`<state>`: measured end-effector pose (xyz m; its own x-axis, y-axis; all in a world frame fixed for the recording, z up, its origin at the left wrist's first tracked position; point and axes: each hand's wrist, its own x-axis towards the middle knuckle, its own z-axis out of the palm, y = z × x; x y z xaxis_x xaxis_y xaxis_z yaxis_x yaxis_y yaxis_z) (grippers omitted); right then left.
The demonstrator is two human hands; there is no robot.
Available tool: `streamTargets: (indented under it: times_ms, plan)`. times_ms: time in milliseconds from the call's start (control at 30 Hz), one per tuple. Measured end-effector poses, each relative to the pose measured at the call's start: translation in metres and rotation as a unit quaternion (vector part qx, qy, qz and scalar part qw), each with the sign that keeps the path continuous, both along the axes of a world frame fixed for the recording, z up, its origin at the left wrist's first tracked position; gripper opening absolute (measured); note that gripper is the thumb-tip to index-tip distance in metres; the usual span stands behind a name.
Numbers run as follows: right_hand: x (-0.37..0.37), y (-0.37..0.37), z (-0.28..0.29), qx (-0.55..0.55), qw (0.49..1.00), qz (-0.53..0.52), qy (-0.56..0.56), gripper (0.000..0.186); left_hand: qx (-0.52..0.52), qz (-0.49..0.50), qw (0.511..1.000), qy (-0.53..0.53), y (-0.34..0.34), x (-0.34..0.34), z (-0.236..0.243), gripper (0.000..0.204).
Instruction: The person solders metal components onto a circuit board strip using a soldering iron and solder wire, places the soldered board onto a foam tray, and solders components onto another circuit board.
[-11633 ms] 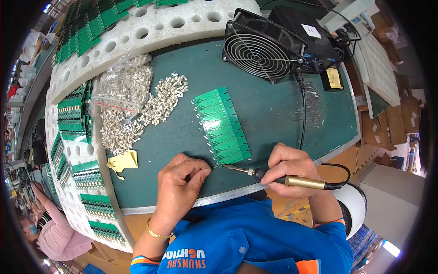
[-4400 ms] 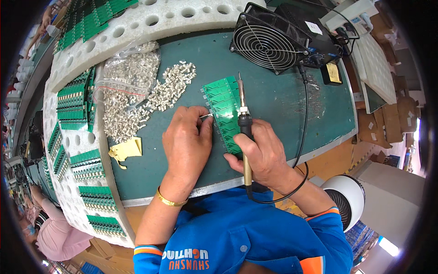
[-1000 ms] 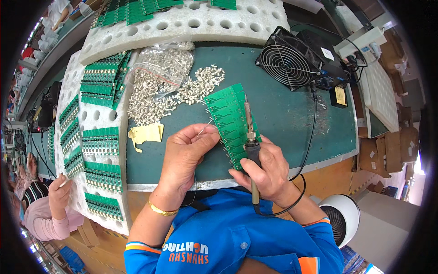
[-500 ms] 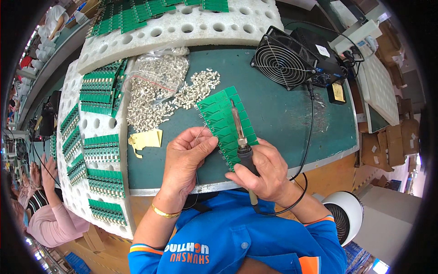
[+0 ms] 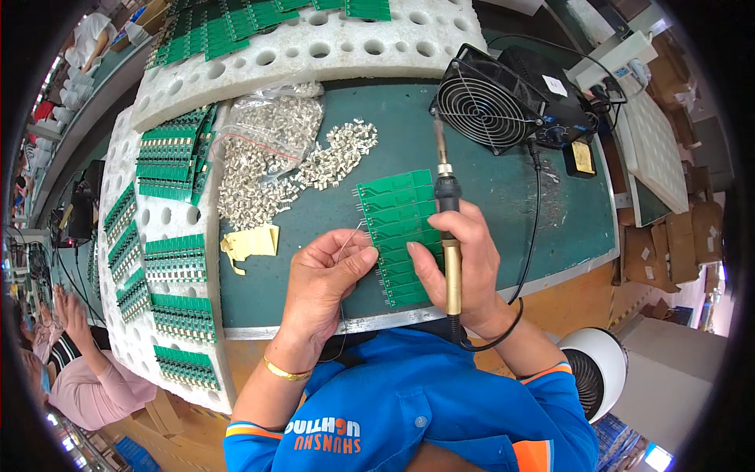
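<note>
My left hand [image 5: 330, 271] pinches a thin solder wire [image 5: 361, 226] between thumb and forefinger, against the pinned left edge of a green circuit board panel [image 5: 397, 236]. Tracks run across the face turned up to me, and short metal pins stick out along that edge. In my right hand [image 5: 472, 263] is a soldering iron [image 5: 447, 189] with a black grip, its tip pointing away from me, just short of the fan. The right thumb lies at the panel's right edge. How the panel is supported underneath is hidden.
A black fan [image 5: 487, 102] stands at the back right beside a black box [image 5: 550, 86]. Small metal parts [image 5: 259, 189] lie heaped around a plastic bag [image 5: 279, 118], near yellow paper [image 5: 250, 241]. White foam trays [image 5: 169, 212] hold several green boards. Another person [image 5: 94, 385] is at far left.
The soldering iron has swung off the panel to its right, its tip moving away toward the fan. The panel has turned straighter and sits slightly lower. My left hand has barely moved.
</note>
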<state>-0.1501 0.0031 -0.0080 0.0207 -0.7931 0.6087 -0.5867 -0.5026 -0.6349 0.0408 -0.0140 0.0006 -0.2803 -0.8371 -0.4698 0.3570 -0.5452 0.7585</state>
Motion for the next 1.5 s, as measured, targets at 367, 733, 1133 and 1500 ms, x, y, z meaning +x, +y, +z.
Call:
streamTargets:
  times_ms: [367, 733, 1133, 1500]
  plan:
    - [0.011, -0.011, 0.002, 0.030, 0.999, 0.024, -0.034, 0.043, 0.014, 0.008, 1.000, 0.027, -0.001, 0.011, -0.005, 0.017]
    - [0.008, -0.014, 0.003, 0.073, 0.995, 0.051, -0.046, 0.042, -0.152, 0.027, 0.987, -0.046, 0.002, 0.004, -0.014, 0.051]
    - [0.007, -0.004, -0.012, 0.141, 0.989, 0.034, 0.002, 0.046, -0.157, 0.025, 0.973, -0.165, 0.008, 0.000, -0.026, 0.033]
    - [0.003, -0.007, -0.014, 0.059, 0.982, -0.031, 0.176, 0.039, -0.156, 0.009, 0.966, -0.208, 0.005, -0.008, -0.020, 0.017]
